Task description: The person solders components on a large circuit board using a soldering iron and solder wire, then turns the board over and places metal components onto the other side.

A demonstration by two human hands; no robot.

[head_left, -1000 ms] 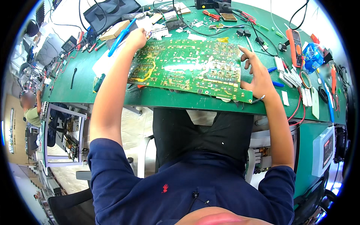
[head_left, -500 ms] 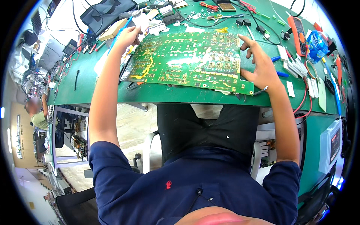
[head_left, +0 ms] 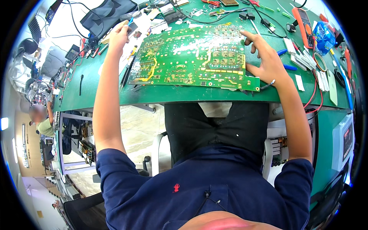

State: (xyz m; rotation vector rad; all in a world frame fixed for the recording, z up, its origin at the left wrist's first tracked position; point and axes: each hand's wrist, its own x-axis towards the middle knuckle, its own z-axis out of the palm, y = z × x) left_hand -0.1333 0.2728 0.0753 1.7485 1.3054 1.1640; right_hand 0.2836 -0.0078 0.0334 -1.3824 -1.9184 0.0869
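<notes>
A large green circuit board (head_left: 180, 57) lies at the middle of the bench, dotted with small solder joints and yellow traces; glare whitens part of it. My right hand (head_left: 266, 57) is at its right edge, index fingertip at the upper corner and thumb on the side, gripping it. Left of the board and raised, my left hand (head_left: 119, 35) has its fingers closed around a thin blue stick-like tool (head_left: 130, 21). Only its upper end shows; the fingers hide the rest. Dark tweezers-like tools (head_left: 126, 73) rest beside the board's left edge.
The green bench (head_left: 96, 86) carries loose cables and scraps at the back. To the right are an orange multimeter (head_left: 303, 27), a blue packet (head_left: 324, 37), blue-handled pliers (head_left: 288, 66) and red wires (head_left: 316, 94). A dark bag (head_left: 105, 19) sits far left. Another person (head_left: 46, 126) works off to the left.
My left hand has moved slightly up and left, away from the board's corner, with the blue tool. The board looks tilted a little differently; my right hand stays on its edge.
</notes>
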